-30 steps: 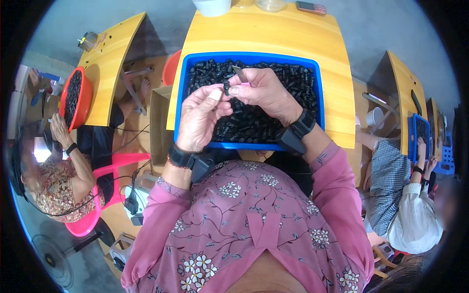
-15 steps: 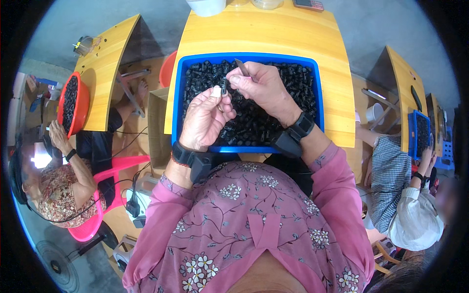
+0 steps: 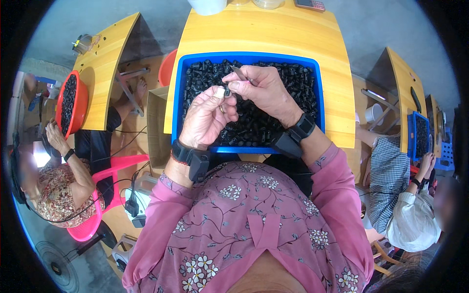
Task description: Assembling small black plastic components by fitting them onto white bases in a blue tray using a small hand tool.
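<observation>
A blue tray (image 3: 321, 107) full of small black plastic parts (image 3: 254, 128) lies in front of me on the yellow wooden table. Above its middle, my left hand (image 3: 207, 110) pinches one small black plastic part (image 3: 227, 92), with a pale cover on the thumb tip. Close to it on the right, my right hand (image 3: 266, 90) is closed around a small knife (image 3: 237, 72), its thin blade pointing up and left. The right fingertips are at the part's upper end; whether they touch it is too small to tell.
At the table's far edge stand a white tub (image 3: 207, 6), a glass jar (image 3: 267, 3) and a dark phone-like device (image 3: 309, 5). A cardboard box (image 3: 158, 127) is left of the table. Co-workers sit at both sides, beside a red basin (image 3: 81, 105) and a small blue tray (image 3: 419, 134).
Both hands stay over the tray. The right hand has shifted slightly left, the knife blade tilting further left, and the black part has turned a little in my left fingers.
</observation>
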Available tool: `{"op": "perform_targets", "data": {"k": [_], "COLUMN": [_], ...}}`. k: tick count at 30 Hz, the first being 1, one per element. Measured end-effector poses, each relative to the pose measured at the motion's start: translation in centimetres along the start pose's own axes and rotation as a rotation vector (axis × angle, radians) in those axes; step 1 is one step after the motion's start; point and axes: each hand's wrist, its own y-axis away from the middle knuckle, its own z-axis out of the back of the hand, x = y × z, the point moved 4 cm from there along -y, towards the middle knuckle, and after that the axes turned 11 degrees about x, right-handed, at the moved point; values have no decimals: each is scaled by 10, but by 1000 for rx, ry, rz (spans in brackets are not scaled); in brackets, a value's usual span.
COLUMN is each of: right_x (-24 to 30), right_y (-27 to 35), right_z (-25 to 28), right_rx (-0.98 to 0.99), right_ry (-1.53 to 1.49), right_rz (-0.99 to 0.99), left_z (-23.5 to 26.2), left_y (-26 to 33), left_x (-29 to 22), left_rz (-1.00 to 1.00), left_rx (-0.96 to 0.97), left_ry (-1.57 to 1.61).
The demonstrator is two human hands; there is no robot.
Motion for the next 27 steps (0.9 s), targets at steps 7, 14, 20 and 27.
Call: {"op": "perform_targets", "data": {"k": [7,14,20,27], "right_x": [1,6,2,7], "right_y": [0,0,0,2], "right_z": [6,3,6,1], "right_rx": [10,16,-49,-72], "right_ry": [156,156,252,392], "right_rz": [29,76,93,69], "left_z": [6,6,4,6], "left_y": [0,-1,-3,-1], "left_x": [1,0,-1,-2], "left_rz": [-39,-40,-33,-33], "left_rx": [38,20,46,7], "left_ry": [2,88,125,100]}}
